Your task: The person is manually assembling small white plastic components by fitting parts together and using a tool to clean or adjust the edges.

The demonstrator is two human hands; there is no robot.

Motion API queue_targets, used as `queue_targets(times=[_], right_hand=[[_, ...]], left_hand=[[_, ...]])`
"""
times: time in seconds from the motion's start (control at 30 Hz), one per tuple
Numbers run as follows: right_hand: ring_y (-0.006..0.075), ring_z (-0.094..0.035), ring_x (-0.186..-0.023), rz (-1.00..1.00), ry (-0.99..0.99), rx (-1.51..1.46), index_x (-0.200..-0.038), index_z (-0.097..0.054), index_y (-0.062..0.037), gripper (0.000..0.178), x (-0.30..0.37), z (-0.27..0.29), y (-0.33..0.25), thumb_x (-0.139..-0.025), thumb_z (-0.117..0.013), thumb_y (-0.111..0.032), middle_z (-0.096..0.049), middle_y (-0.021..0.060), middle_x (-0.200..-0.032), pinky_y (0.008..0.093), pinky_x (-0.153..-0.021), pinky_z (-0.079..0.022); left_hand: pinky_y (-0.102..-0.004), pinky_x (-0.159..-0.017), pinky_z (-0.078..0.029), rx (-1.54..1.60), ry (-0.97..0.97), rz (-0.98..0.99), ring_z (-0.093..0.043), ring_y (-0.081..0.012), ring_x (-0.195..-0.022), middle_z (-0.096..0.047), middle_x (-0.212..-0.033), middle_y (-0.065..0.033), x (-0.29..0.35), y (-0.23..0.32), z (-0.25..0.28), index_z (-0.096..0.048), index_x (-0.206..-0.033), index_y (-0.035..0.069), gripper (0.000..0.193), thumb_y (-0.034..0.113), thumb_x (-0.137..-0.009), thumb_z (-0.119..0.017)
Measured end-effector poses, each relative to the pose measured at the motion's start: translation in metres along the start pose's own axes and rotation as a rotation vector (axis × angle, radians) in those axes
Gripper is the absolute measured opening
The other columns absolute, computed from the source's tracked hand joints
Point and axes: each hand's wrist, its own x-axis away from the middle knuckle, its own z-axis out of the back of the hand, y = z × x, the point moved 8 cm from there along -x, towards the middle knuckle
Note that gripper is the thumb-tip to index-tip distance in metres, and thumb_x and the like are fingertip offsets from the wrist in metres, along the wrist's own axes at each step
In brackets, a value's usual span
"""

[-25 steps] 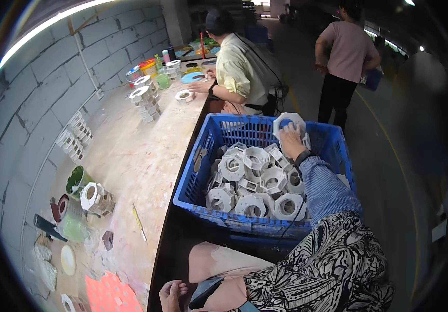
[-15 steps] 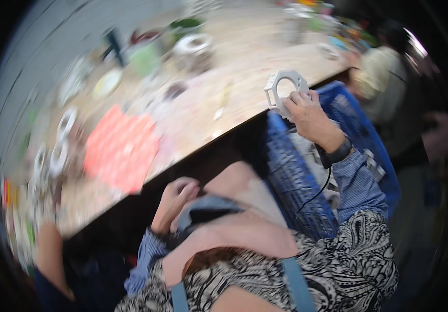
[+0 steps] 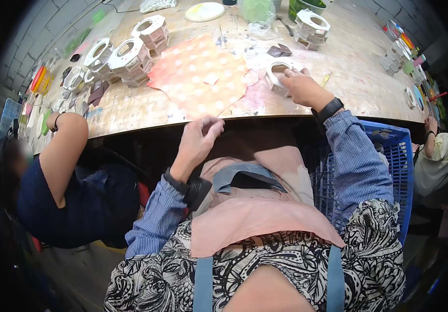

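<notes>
My right hand (image 3: pixel 305 89) grips a white eight-sided frame (image 3: pixel 276 66) with a round hole in its top, at the table's near side. Its fingers cover the frame's right part. Beside it lies a pink and orange sheet with pale dots (image 3: pixel 195 65), its near corner reaching the table edge. Just below that corner is my left hand (image 3: pixel 199 143), fingers curled together and nothing visible in them. A small dark folded piece (image 3: pixel 279 50) rests behind the held frame.
Several similar white frames stand stacked left (image 3: pixel 130 60) and at the back (image 3: pixel 312 28). A blue plastic crate (image 3: pixel 403 156) is beside my right arm, below the wooden table (image 3: pixel 245 106). A person (image 3: pixel 78 197) sits close on my left; another (image 3: pixel 437 151) is at the right.
The view has turned to the right and steadied. My right hand has brought the white frame from above the blue crate onto the table. My left hand is now nearer the dotted sheet.
</notes>
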Motion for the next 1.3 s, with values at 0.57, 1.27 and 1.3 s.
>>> queue_targets(times=[0.57, 1.27, 1.3], right_hand=[[0.0321, -0.051, -0.098, 0.152, 0.490, -0.431, -0.107, -0.053, -0.0041, 0.028, 0.029, 0.027, -0.098, -0.079, -0.056, -0.007, -0.051, 0.0148, -0.104, 0.0420, -0.085, -0.037], [0.0035, -0.052, -0.059, -0.044, 0.543, -1.855, -0.094, -0.060, -0.0009, 0.012, 0.063, 0.034, -0.062, -0.084, -0.059, -0.007, -0.060, 0.0019, -0.076, 0.0177, -0.049, -0.045], [0.0035, -0.052, -0.059, -0.047, 0.547, -1.857, -0.094, -0.060, -0.0009, 0.012, 0.065, 0.033, -0.061, -0.084, -0.059, -0.007, -0.060, 0.0019, -0.076, 0.0177, -0.049, -0.045]], left_hand=[[-0.0372, -0.067, -0.047, -0.754, 0.385, -0.307, -0.058, -0.0264, -0.075, -0.058, -0.079, -0.0115, -0.120, -0.006, 0.033, -0.061, -0.082, 0.001, 0.018, 0.019, -0.078, -0.061], [-0.0218, -0.057, -0.047, 0.524, -0.101, -0.133, -0.056, -0.0096, -0.062, -0.061, -0.078, -0.0066, -0.049, 0.068, -0.065, -0.057, -0.093, -0.002, 0.016, 0.012, -0.085, -0.061], [-0.0215, -0.054, -0.047, 0.565, -0.136, -0.130, -0.057, -0.0092, -0.062, -0.062, -0.079, -0.0069, -0.048, 0.070, -0.068, -0.057, -0.093, -0.002, 0.014, 0.009, -0.084, -0.061]])
